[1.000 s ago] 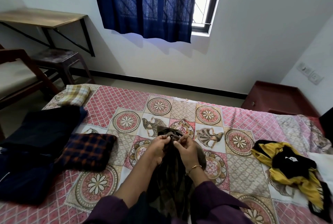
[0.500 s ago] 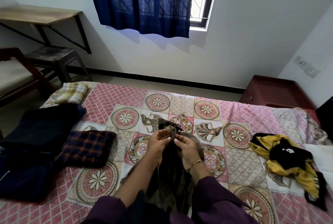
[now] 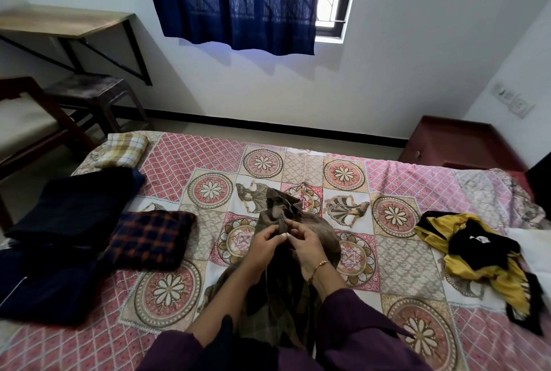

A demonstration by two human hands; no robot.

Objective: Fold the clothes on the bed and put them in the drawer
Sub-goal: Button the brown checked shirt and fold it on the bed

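Both hands meet in the middle, over the bed (image 3: 208, 150). Left hand (image 3: 264, 241) and right hand (image 3: 304, 244) each pinch the top edge of a brown shirt (image 3: 316, 230) with bent fingers, and their fingertips nearly touch. A thin gold bangle (image 3: 320, 266) sits on the right wrist. Purple sleeves (image 3: 357, 329) cover both arms low down.

Now the big things first. That bed fills most of the view, with a pink and cream sheet full of flower circles. A blue curtain (image 3: 235, 1) hangs over the window on the far wall. A wood desk (image 3: 59, 20) stands at the far left, with a dark stool (image 3: 86, 87) under it. A red-brown cabinet (image 3: 459, 144) sits on the far right by the wall.

On the left side of the bed lies a dark pile (image 3: 68, 215) of folded clothes. Just beside it, touching, is a blue and orange check cloth (image 3: 149, 239), folded. A yellow check cloth (image 3: 123, 148) lies folded at the far left corner. On the right side sits a loose heap of yellow and black clothes (image 3: 483, 257), not folded.

The brown shirt drapes from the hands toward the person, partly lying on the sheet.
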